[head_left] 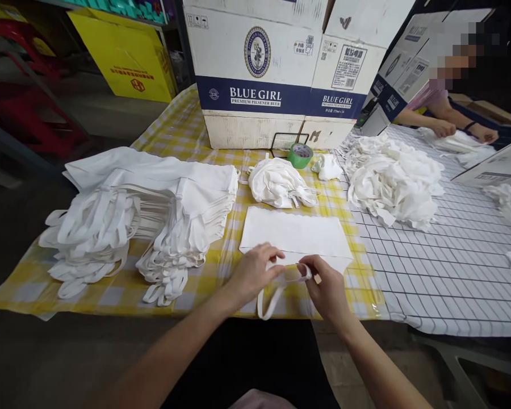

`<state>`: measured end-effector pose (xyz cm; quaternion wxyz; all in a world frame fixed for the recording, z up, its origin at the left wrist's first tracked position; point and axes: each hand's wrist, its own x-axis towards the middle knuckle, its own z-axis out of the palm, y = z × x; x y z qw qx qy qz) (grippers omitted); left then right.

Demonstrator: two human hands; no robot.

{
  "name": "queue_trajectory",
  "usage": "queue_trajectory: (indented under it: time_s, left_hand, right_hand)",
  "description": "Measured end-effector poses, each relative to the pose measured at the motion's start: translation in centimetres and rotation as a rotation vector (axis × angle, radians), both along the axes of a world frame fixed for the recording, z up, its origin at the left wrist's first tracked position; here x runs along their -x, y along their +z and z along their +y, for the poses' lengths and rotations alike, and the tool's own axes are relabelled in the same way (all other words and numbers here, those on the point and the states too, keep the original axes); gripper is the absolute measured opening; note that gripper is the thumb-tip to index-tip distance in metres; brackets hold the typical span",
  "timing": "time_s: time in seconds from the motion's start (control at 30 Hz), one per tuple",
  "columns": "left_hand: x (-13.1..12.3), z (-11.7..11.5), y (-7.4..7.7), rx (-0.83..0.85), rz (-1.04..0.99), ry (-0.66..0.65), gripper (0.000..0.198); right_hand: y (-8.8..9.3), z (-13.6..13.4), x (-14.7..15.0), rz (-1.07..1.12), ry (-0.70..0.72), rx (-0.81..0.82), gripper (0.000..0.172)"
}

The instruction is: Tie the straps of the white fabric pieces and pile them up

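A white cloth piece [296, 230] lies flat on the yellow checked tablecloth [221, 284] in front of me. My left hand [258, 270] is at its lower left edge, fingers bent and slightly apart; what lies under the fingertips is hard to make out. In my right hand [323, 284], thumb and fingers pinch a white strap [272, 304], which loops down between the hands at the cloth's lower edge. To the left rises a thick stack of white cloth pieces [196, 182] with many straps hanging toward the front edge.
Behind the cloth sit a crumpled white bundle [276, 182], green tape [300, 155] and a small white wad [327, 167]. Large Blue Girl cartons [255, 62] stand at the back. A white heap [392, 179] is to the right. Another person's hands [464, 130] handle white fabric at upper right.
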<state>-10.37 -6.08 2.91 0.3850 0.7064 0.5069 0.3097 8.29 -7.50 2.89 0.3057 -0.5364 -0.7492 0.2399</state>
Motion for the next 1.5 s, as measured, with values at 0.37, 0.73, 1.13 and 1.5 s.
queue_trajectory:
  time_s: [0.37, 0.73, 1.13, 1.5]
  left_hand:
    - [0.7, 6.5, -2.3, -0.602, 0.673, -0.324, 0.010]
    - [1.2, 7.7, -4.0, -0.350, 0.316, -0.209, 0.012]
    - [1.3, 8.4, -3.9, -0.228, 0.184, -0.194, 0.021]
    - [1.6, 8.5, -3.7, -0.171, 0.040, -0.186, 0.014]
  right_hand:
    - [-1.1, 4.4, 1.3, 0.460, -0.078, 0.406, 0.016]
    - [-2.7, 5.9, 2.8, 0.436, -0.099, 0.403, 0.023]
    - [-2.3, 6.6, 4.1, 0.142, -0.051, 0.068, 0.016]
    - [-2.8, 6.7, 3.7, -0.077, 0.005, -0.117, 0.017]
